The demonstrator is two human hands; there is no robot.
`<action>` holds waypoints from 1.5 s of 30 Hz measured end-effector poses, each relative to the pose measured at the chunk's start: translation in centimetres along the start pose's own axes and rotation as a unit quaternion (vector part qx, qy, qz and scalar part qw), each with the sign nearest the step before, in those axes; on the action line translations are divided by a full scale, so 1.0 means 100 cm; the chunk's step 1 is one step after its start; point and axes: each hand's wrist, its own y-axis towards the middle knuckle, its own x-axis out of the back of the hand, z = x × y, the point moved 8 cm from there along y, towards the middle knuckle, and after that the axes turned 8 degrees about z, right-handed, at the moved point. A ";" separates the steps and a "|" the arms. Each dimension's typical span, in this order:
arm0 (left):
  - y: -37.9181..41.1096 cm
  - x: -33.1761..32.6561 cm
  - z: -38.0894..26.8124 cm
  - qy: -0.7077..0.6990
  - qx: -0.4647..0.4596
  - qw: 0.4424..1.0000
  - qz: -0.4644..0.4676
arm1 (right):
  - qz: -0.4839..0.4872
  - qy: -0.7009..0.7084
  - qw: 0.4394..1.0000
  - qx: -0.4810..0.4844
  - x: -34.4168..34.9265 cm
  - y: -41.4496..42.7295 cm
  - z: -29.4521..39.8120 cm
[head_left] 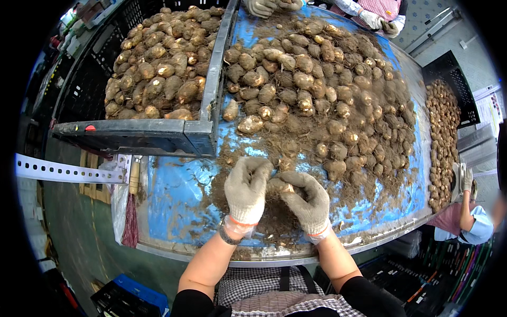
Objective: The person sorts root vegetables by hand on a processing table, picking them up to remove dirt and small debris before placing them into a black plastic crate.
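A small fibrous taro corm [286, 188] with a pale cut spot sits between the thumb and fingers of my gloved right hand [311, 200]. Close on its left, my left hand [246, 190], also gloved, has its fingers curled and pinched together. Whether it grips root fibres cannot be made out. Both hands hover over brown root debris [279, 222] on the blue plastic sheet [174, 198]. Beyond them spreads a large heap of hairy taro corms [305, 79]. Some of those corms show pale cut ends.
A black plastic crate [130, 128] full of taro corms stands at the left. Across the table are a co-worker's gloved hands [261, 7] and another's [376, 21]. At the right, a person [463, 218] works beside more corms [441, 150]. A wooden handle [134, 178] hangs by the left edge.
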 end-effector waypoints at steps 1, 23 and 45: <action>0.002 0.006 0.001 -0.001 0.019 0.999 -0.027 | 0.000 0.012 1.000 0.002 0.000 -0.001 0.000; 0.007 -0.023 -0.039 0.137 -0.173 0.964 0.148 | -0.037 -0.027 0.999 0.011 0.011 0.006 -0.003; -0.004 0.004 -0.028 0.163 -0.184 0.969 0.001 | -0.064 0.069 0.991 -0.100 0.080 -0.036 0.010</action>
